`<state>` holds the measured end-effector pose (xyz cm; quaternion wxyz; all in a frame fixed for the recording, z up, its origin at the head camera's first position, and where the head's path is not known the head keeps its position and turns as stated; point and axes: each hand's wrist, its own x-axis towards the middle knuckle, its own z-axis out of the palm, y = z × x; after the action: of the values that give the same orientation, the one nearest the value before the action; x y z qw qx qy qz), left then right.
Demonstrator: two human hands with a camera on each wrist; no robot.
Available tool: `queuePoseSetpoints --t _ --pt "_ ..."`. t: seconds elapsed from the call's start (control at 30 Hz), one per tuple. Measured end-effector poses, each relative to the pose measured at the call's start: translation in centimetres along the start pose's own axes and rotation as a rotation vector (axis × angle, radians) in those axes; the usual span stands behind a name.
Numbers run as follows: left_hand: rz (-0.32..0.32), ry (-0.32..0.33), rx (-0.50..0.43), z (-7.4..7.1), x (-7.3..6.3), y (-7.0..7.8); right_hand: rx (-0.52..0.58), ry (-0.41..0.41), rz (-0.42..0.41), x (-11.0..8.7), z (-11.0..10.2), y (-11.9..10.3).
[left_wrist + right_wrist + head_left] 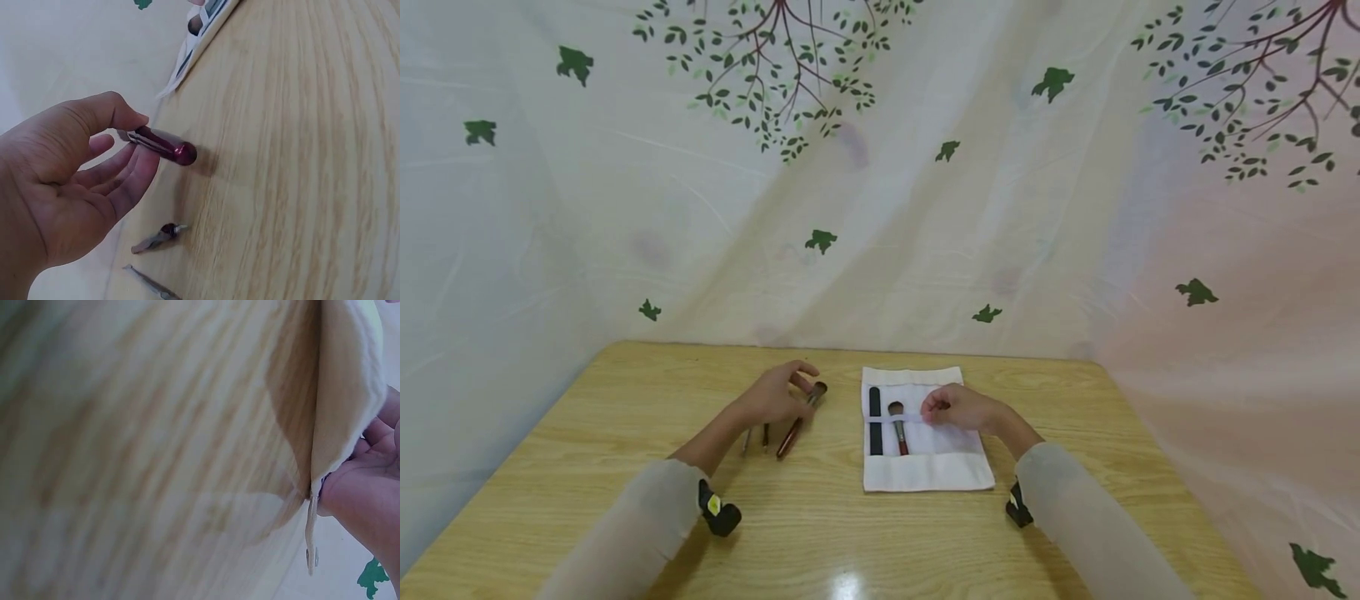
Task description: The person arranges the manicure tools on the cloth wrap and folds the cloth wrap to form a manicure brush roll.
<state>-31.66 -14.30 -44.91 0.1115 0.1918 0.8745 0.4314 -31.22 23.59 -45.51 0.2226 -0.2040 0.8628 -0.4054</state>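
Note:
My left hand [777,396] pinches a makeup brush with a glossy dark red handle [165,145] between thumb and fingers, its bristles pointing up and away. A white fabric brush roll [925,473] lies unfolded to the right. Under its elastic band [883,419] sit a long flat black stick [876,429] and another red-handled makeup brush [899,432]. My right hand [966,408] is over the roll's right half, its curled fingertips pinching the band. In the right wrist view, the roll's edge hides part of that hand.
Below my left hand lie a short dark red tool with a pale tip [159,237] and a thin silvery tool [150,282]. They rest on the wood-grain table [880,542]. A pale curtain with printed leaves [887,275] hangs behind the table's far edge.

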Motion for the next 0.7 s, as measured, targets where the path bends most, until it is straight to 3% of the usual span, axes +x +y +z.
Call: queuePoseSetpoints --t 0.1,0.33,0.53,0.7 --pt "0.0 -0.008 -0.088 0.2 0.2 0.3 0.004 0.001 -0.003 -0.1 0.0 -0.1" --pt "0.04 -0.012 -0.191 1.1 0.9 1.7 0.017 -0.002 -0.002 -0.1 0.0 -0.2" --pt "0.055 -0.017 -0.342 2.5 2.1 2.5 0.01 0.002 0.023 -0.1 0.1 -0.3" --pt "0.06 0.015 -0.441 4.0 3.3 3.3 0.01 0.002 0.023 -0.1 0.0 -0.3"
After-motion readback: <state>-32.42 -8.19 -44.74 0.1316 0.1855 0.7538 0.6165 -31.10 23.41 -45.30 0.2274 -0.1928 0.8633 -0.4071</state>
